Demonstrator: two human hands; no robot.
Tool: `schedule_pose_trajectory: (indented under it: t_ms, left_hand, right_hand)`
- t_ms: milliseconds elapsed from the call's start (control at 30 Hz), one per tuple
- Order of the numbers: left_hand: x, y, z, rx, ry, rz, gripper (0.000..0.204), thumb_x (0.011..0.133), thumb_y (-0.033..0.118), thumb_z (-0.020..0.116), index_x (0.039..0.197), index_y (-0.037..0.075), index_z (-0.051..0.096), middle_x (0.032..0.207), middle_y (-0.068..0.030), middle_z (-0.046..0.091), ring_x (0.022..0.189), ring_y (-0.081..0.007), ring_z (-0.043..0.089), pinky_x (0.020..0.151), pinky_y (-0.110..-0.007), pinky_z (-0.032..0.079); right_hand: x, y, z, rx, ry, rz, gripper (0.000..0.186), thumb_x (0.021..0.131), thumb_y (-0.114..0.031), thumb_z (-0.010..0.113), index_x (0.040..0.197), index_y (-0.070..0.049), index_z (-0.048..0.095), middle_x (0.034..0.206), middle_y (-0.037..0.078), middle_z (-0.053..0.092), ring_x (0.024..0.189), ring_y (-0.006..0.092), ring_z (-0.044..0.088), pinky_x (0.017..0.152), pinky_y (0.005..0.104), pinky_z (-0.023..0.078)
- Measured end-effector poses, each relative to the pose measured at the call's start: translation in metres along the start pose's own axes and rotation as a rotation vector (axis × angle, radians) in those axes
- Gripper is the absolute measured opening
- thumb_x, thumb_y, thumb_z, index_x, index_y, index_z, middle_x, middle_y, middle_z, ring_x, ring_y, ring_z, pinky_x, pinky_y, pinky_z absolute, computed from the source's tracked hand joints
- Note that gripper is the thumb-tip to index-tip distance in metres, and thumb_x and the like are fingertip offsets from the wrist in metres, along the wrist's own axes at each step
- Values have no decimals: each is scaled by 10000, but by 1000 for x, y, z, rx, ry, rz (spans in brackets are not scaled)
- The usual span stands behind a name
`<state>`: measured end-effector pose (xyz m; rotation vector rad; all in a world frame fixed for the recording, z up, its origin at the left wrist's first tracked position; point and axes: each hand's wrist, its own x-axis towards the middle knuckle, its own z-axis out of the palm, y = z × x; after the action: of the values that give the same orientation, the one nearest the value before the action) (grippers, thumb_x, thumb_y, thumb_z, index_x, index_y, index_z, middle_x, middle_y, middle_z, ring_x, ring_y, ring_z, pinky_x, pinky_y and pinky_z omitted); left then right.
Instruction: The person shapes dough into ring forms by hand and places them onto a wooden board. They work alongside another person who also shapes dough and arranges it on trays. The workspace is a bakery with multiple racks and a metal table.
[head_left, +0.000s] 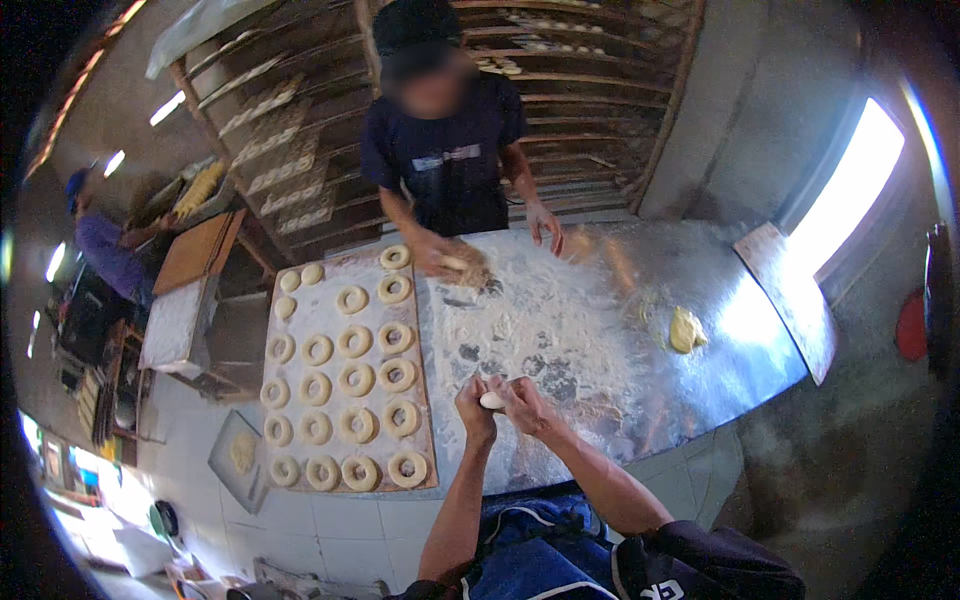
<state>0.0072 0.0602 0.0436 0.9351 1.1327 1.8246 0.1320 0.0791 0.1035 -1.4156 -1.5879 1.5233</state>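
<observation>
A small pale piece of dough (492, 400) is held between my left hand (475, 410) and my right hand (527, 408), both with fingers closed round it, above the flour-dusted metal table (590, 370). To their left lies a board (428, 440) with several rows of dough rings (357, 378) and a few small dough balls (312, 273). A yellow lump of dough (686, 330) rests on the right of the table.
A person (445, 160) opposite has a hand on something brown on the table. Another person (110, 240) works at the far left beside a box (180, 330). Wooden racks (570, 80) stand behind, a curved panel (790, 300) at the right, a grey tray (230, 470) lower left.
</observation>
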Motion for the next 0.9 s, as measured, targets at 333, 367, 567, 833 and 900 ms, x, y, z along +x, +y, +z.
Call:
schedule_pose_trajectory:
  t_ms: [333,367,567,833,900]
  left_hand:
    - [26,2,-54,-1010,94,-213,470,1057,479,441,850,69,542,692,-26,549,634,-123,523,533,-360,419]
    - [29,5,-62,-558,128,-199,417,1051,430,449,817,90,508,689,-22,505,631,-151,507,550,-369,407]
    - [56,19,-94,-879,445,-500,443,1072,371,404,775,52,480,664,-137,498,594,-291,522,585,-418,417]
    - [112,33,-155,-314,272,-178,422,1076,383,352,846,57,488,670,-133,486,609,-293,541,583,-451,411]
    - [133,36,-171,-273,336,-190,479,1079,399,319,854,8,479,660,-199,466,599,-339,537,587,-481,392]
  right_hand:
    - [47,6,49,-219,-63,132,816,960,-704,505,1035,103,598,985,181,663,946,205,619,798,325,514]
    - [56,14,60,-213,-11,35,760,974,-685,498,967,67,599,907,137,634,865,177,589,727,322,486]
    - [85,21,102,11,-118,13,638,1020,-608,485,819,-16,616,719,33,580,672,104,527,540,298,417]
    - [124,-32,162,21,-147,-15,597,1044,-532,488,1144,52,566,970,84,610,867,148,550,783,317,481]
    - [154,-41,181,278,-302,-122,558,1068,-516,436,1072,5,636,919,22,622,839,112,541,760,299,473]
